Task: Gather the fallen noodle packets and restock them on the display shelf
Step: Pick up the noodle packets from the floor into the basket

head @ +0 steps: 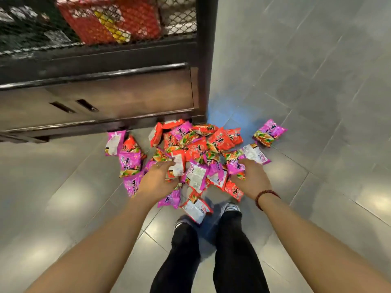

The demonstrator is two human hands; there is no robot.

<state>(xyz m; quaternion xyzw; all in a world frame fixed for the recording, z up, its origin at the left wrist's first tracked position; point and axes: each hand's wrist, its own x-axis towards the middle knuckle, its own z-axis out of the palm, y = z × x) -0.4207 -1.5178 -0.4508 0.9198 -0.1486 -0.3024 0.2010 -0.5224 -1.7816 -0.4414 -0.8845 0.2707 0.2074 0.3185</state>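
Note:
Several red and pink noodle packets [196, 144] lie in a heap on the grey tile floor at the foot of the display shelf [105, 81]. My left hand [157, 179] is down on the left side of the heap, its fingers curled over a red and white packet [178, 166]. At the heap's right side my right hand [250, 177] closes on a pink packet [236, 167]. One pink packet [269, 132] lies apart to the right.
The dark shelf has a mesh basket with red packs [110, 20] at the top and a wooden drawer front [127, 98] below. My two feet [230, 208] stand just behind the heap. Open tiled floor [317, 70] stretches to the right.

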